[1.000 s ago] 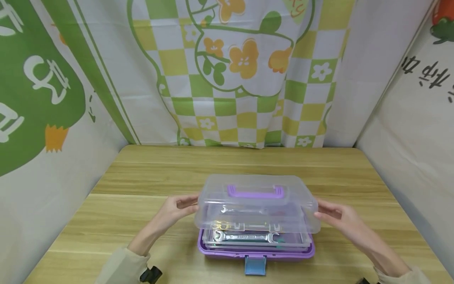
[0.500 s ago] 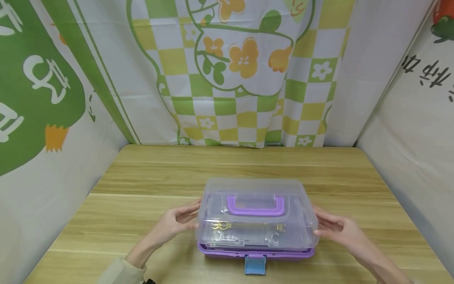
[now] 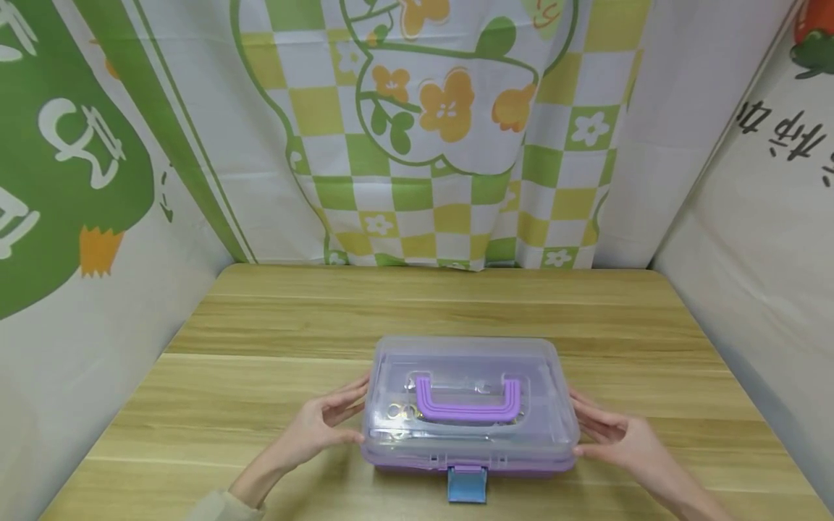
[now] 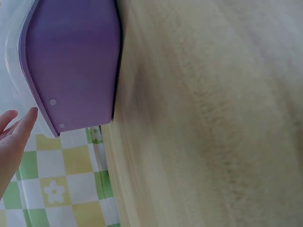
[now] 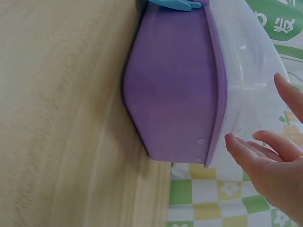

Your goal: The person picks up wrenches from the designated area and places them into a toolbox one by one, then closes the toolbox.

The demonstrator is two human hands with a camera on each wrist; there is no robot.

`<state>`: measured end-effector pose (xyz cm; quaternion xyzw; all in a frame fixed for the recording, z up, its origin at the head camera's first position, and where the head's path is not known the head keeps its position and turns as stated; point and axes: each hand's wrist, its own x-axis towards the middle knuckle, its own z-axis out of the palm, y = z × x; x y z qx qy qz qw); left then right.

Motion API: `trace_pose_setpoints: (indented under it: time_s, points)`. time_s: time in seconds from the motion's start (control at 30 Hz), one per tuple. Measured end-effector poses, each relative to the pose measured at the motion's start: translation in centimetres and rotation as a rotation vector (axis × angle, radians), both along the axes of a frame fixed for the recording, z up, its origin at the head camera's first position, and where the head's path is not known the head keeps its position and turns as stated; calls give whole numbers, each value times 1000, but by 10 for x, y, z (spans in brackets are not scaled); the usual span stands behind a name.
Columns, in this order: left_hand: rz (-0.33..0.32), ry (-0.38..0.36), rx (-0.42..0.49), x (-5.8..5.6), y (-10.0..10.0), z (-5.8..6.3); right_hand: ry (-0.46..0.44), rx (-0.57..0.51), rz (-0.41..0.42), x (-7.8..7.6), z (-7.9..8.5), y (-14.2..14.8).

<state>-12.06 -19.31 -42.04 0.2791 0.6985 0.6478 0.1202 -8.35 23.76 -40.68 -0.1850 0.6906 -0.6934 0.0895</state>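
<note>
A toolbox with a clear lid (image 3: 469, 354) and a purple base (image 4: 73, 66) sits near the front of the table. Its lid lies down over the base, with the purple handle (image 3: 468, 413) folded toward the front. The blue latch (image 3: 467, 485) juts forward, unfastened. Through the plastic, metal tools show dimly, among them gold-coloured ring shapes (image 3: 400, 411). My left hand (image 3: 319, 433) is at the box's left end, relaxed fingers at the lid. At the opposite end, my right hand (image 3: 628, 440) has its fingers spread loosely beside the lid; firm contact is unclear.
The wooden table (image 3: 293, 311) extends behind the box and to both sides. A green and yellow checked cloth (image 3: 449, 145) hangs at its back edge. Printed white sheets form walls on the left and right (image 3: 749, 239).
The clear lid has swung down and forward from half raised onto the purple base, covering the wrench seen before. Both hands have followed it downward at its ends. The latch stays hanging out.
</note>
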Motion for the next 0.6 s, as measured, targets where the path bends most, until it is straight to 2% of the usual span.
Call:
trace_pose_setpoints:
  time_s: [0.23,0.4,0.5,0.6]
  points:
    - [-9,20,24,3,1,-7,65,-22,-18,4,-7,-1]
    - [-28,39,58,7,3,-8,130,-76,-5,6,-10,-4]
    - [-41,59,88,11,6,-7,176,-58,-9,7,-13,-5]
    - [-11,43,109,14,9,-5,186,-3,-13,4,-26,2]
